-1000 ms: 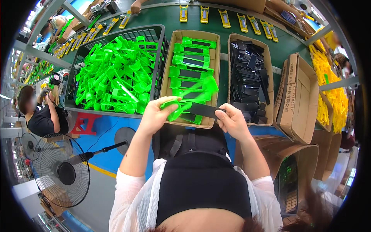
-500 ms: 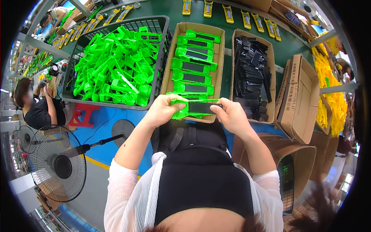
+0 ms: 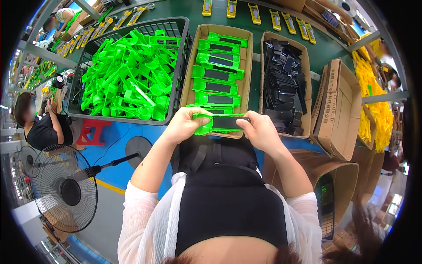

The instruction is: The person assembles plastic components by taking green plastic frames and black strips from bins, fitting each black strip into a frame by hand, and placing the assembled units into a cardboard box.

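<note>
Two hands met over the near edge of the worktop (image 3: 325, 48): our left hand (image 3: 187, 125) pinched the left end of a bright green plastic holder (image 3: 220, 123), and our right hand (image 3: 259, 130) pinched its right end, fingers curled closed around the piece and thumb pressed on top. We held the holder level, lying across from left to right, with a black insert (image 3: 228, 122) seated along its middle. It hung just above the front lip of the middle cardboard box (image 3: 246, 57), which held a column of the same green holders with black inserts (image 3: 216, 72) stacked flat. Just left of that box stood a black wire basket (image 3: 182, 31) heaped with loose green holders (image 3: 127, 79) without inserts, tangled at all angles. Just right of it sat a second cardboard box (image 3: 307, 94) filled with black inserts (image 3: 283, 83). Farther right an opened carton (image 3: 336, 110) leaned on its side, and beyond it lay a mass of yellow plastic parts (image 3: 373, 97). Below the worktop to our left stood a floor fan (image 3: 63, 189), and another person (image 3: 41, 127) in dark clothing sat well apart at the left rim.
</note>
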{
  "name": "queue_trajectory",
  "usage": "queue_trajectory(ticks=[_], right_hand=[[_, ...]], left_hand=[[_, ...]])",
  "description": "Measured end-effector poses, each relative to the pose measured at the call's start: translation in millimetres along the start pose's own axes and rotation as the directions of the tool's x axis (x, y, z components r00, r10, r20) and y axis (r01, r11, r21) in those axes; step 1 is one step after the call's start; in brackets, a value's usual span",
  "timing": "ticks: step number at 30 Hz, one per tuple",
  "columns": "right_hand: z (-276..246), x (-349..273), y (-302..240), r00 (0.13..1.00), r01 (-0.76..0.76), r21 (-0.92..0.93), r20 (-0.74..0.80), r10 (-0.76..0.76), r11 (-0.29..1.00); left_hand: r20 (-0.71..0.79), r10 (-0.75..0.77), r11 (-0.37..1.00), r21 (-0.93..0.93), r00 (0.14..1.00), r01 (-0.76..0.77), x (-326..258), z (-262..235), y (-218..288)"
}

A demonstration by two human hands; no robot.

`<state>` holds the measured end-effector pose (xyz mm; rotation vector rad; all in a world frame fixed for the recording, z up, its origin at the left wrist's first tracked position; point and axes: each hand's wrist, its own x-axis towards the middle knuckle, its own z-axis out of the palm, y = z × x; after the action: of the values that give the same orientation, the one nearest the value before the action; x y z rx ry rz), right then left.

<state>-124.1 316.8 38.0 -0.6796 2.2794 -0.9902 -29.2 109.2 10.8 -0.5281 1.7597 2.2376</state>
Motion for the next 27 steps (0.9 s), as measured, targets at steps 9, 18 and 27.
queue_trajectory(ticks=[9, 18, 27], right_hand=[[17, 9, 16, 0.944, -0.116, -0.589, -0.315, -0.095, 0.8], [22, 13, 47, 0.97, -0.092, 0.205, -0.201, 0.133, 0.974], [35, 15, 48, 0.923, 0.023, 0.203, -0.38, 0.057, 0.979]], left_hand=[[-0.069, 0.081, 0.996, 0.046, 0.994, -0.078, 3, -2, -20], [-0.059, 0.004, 0.987, 0.16, 0.998, 0.005, 8, 10, -11], [-0.195, 0.174, 0.955, 0.273, 0.965, -0.117, 25, 10, -12]])
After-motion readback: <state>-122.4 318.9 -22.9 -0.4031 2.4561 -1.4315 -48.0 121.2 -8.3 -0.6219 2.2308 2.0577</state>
